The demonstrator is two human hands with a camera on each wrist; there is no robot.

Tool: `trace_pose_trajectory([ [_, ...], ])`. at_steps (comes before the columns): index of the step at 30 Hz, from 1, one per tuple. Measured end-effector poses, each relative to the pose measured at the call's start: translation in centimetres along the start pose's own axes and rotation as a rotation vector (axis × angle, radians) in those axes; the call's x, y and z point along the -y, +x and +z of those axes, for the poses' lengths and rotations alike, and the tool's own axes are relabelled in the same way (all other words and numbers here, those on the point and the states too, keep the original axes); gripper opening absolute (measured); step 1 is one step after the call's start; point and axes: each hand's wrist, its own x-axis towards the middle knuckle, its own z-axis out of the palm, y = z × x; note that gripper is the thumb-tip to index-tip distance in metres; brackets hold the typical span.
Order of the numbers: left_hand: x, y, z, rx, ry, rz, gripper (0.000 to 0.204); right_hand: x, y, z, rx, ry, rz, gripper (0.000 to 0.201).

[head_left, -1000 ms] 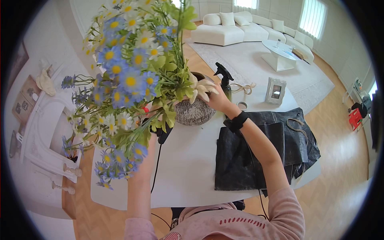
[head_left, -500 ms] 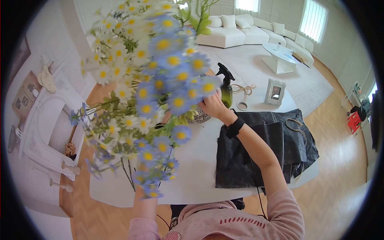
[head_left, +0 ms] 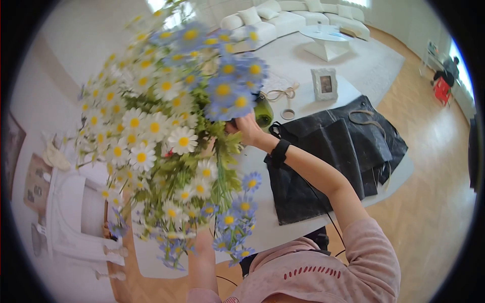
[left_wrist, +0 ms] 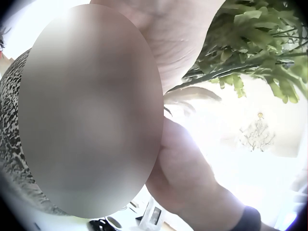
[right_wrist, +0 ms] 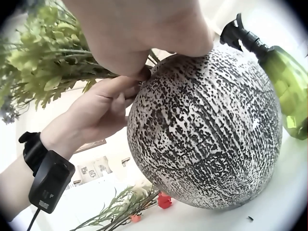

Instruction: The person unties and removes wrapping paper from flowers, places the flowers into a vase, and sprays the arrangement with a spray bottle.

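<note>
A large bunch of white and blue daisies point(head_left: 151, 129) fills the left half of the head view and covers most of my left hand. Seen from the right wrist, my left hand point(right_wrist: 96, 113) curls round its green stems beside the mouth of a round, speckled black-and-white vase point(right_wrist: 204, 130). My right hand point(right_wrist: 144, 33) is over the vase's rim, fingers bent down at the stems there. In the left wrist view a blurred oval hides much, with my right hand point(left_wrist: 185, 166) to its right and the vase's side point(left_wrist: 12, 115) to its left.
A green spray bottle point(right_wrist: 288, 86) stands beside the vase. Stems with a red flower point(right_wrist: 164, 200) lie on the white table. To the right are black sheets point(head_left: 323, 161), a tape roll point(head_left: 288, 114), twine point(head_left: 283, 93) and a picture frame point(head_left: 324, 85).
The blue and white flowers have swung across, first rightward and then into a fuller spread over the hands. The head view has turned, and my right hand sits further left in it.
</note>
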Motion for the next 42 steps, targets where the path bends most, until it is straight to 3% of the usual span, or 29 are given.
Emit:
trace_pose_trajectory([
  [2, 1.0, 5.2, -2.0, 0.046, 0.011, 0.022, 0.053, -0.9, -0.5, 0.6, -0.074, -0.056, -0.039, 0.055],
  [6, -0.4, 5.5, -2.1, 0.1, 0.045, 0.041, 0.053, -2.1, -0.8, 2.6, -0.201, -0.152, -0.136, 0.061],
  [7, -1.2, 4.4, -1.5, 0.108, 0.054, 0.043, 0.053, -1.8, -1.2, 2.2, -0.03, 0.075, 0.081, 0.063],
  [11, -3.8, 1.3, 0.2, 0.14, 0.087, 0.048, 0.052, -0.5, -1.4, 2.0, -0.136, -0.059, 0.161, 0.062],
  [13, -4.8, 0.9, 0.7, 0.161, 0.099, 0.052, 0.052, -2.1, -1.7, 3.0, -0.268, 0.026, -0.081, 0.063],
  [14, -5.2, 0.9, 0.9, 0.173, 0.106, 0.055, 0.052, -1.0, -1.9, 2.0, -0.275, 0.027, -0.074, 0.063],
  [16, -6.1, 0.8, 1.0, 0.204, 0.12, 0.061, 0.052, 2.8, -2.5, -0.9, -0.243, 0.093, 0.071, 0.067],
  [20, -7.8, -0.6, 1.2, 0.258, 0.143, 0.069, 0.051, 1.6, -2.0, 0.2, -0.261, 0.202, 0.136, 0.072],
  [22, -9.0, -2.5, 1.7, 0.262, 0.146, 0.049, 0.051, -1.4, -2.0, 3.4, -0.318, 0.722, 0.152, 0.067],
  [23, -9.6, -2.6, 1.9, 0.257, 0.141, 0.031, 0.051, -1.3, -2.4, 3.5, -0.297, 0.727, 0.163, 0.067],
  [25, -10.3, -1.1, 2.3, 0.229, 0.137, -0.011, 0.05, -0.9, -3.0, 3.2, -0.224, 0.541, 0.41, 0.051],
  [26, -10.3, 0.2, 2.1, 0.208, 0.142, -0.032, 0.05, -2.9, -3.9, 3.2, -0.191, 0.543, 0.403, 0.051],
  [28, -10.2, 2.5, 1.6, 0.164, 0.158, -0.074, 0.05, -8.0, -5.9, 3.7, -0.154, -0.122, -0.522, 0.029],
  [30, -10.7, 3.0, 1.4, 0.101, 0.173, -0.125, 0.05, 0.2, -3.1, 2.0, -0.404, 0.96, 0.801, 0.047],
  [32, -13.1, -1.0, 2.6, 0.027, 0.181, -0.185, 0.05, 5.6, -4.6, -2.7, -0.274, 1.349, 0.798, 0.045],
  [33, -13.4, -1.6, 2.3, -0.012, 0.185, -0.211, 0.05, 6.5, -4.1, -2.2, -0.22, 1.334, 0.802, 0.045],
  [35, -13.7, -1.7, 2.4, -0.08, 0.189, -0.252, 0.049, 7.1, -6.1, -3.6, 0.013, 1.181, 0.757, 0.044],
  [38, -10.5, 3.6, -1.2, -0.174, 0.18, -0.287, 0.049, 7.5, -12.1, -7.4, 0.321, 0.924, 0.674, 0.043],
  [40, -12.5, 0.2, 0.9, -0.242, 0.176, -0.299, 0.049, 8.2, -15.1, -9.0, 0.512, 0.739, 0.598, 0.042],
  [41, -12.2, 2.0, 0.7, -0.279, 0.181, -0.304, 0.049, 8.4, -16.6, -9.9, 0.604, 0.646, 0.551, 0.042],
  [42, -13.0, 0.6, 1.5, -0.31, 0.187, -0.312, 0.049, 8.8, -18.1, -10.6, 0.693, 0.558, 0.503, 0.041],
])
